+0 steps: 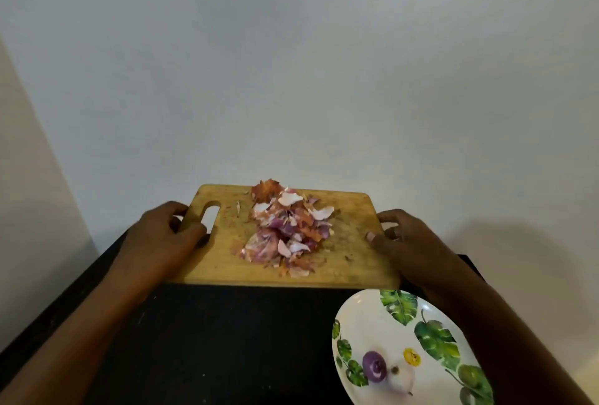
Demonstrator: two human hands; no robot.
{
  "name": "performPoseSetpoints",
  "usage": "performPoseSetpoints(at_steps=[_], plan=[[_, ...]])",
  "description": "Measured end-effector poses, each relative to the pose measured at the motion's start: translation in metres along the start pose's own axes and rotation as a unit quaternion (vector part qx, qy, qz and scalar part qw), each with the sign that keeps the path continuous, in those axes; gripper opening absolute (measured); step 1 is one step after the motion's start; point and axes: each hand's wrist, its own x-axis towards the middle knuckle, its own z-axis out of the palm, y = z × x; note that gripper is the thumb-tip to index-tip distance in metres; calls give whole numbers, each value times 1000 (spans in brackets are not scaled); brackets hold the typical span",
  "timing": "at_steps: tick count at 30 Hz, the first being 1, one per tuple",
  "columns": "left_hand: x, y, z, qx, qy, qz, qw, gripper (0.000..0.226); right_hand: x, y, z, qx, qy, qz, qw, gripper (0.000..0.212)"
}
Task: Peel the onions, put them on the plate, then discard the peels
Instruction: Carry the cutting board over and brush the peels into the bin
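— What are the fingers doing?

— The left hand's point(162, 237) fingers point(176, 208) curl round the short left edge of the scuffed wooden rectangular cutting board point(351, 220), beside its handle slot, with the thumb lying on top. The right hand point(403, 237) does the same at the opposite edge: thumb point(372, 236) on the upper face, fingers wrapped round the side. Both hands are clamped on the board.

— And the peels?

— The papery pink, purple and white onion peels point(285, 229) lie heaped in the middle of the board, between the hands. A few flakes are scattered around the heap.

— The onions?

— A peeled purple onion point(374, 366) and a peeled pale onion point(402, 378) touch each other on the white leaf-printed plate point(366, 317), near the person's right forearm on the black counter point(227, 339).

— So which step is this?

— Peeling and plating look finished, so this is probably the discarding. Whether the board is off the counter cannot be told.

— And the next move?

— It likely calls for carrying the board level so the light heap stays put. No bin is in view.
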Motion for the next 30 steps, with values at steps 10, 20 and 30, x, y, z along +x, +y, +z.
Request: performPoseSetpoints(at_steps=[10, 20, 30], plan=[[25, 36, -47, -79, 12, 54, 995, 38, -6, -49, -14, 53, 103, 3, 993, 27], [35, 37, -53, -143, -70, 84, 984, 36, -22, -58, -29, 56, 135, 25, 989, 33], [33, 40, -44, -121, -63, 101, 985, 28, -25, -59, -37, 65, 133, 31, 988, 30]])
